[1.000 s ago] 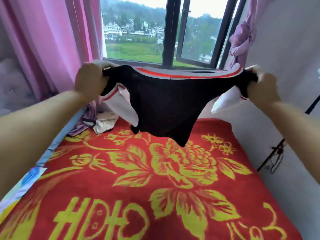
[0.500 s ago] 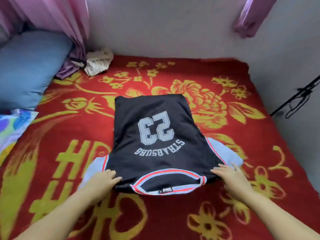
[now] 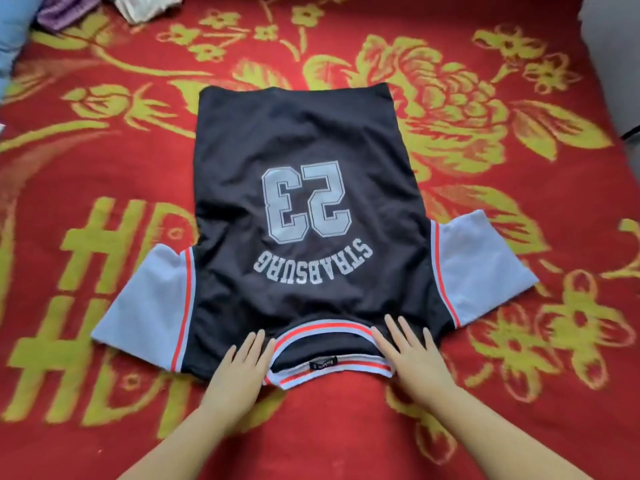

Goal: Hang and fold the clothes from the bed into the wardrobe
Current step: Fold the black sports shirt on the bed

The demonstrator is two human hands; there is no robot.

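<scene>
Red flowered bedspread [image 3: 519, 393] carries the black jersey [image 3: 304, 209], spread flat, collar toward you. Your left hand [image 3: 239, 368] and right hand [image 3: 414, 358] press flat beside the collar, fingers straight, gripping nothing. Smooth outward before folding the sleeves in. No wardrobe shows; possibly more clothes [image 3: 104, 8] lie far left.

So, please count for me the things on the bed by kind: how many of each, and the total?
Jersey, black, spread flat with number 23 up: 1
Crumpled clothes at the far left corner, purple and whitish: 2
Blue pillow, only its edge in view: 1
Hands resting flat by the collar, left hand and right hand: 2
Total: 6
</scene>
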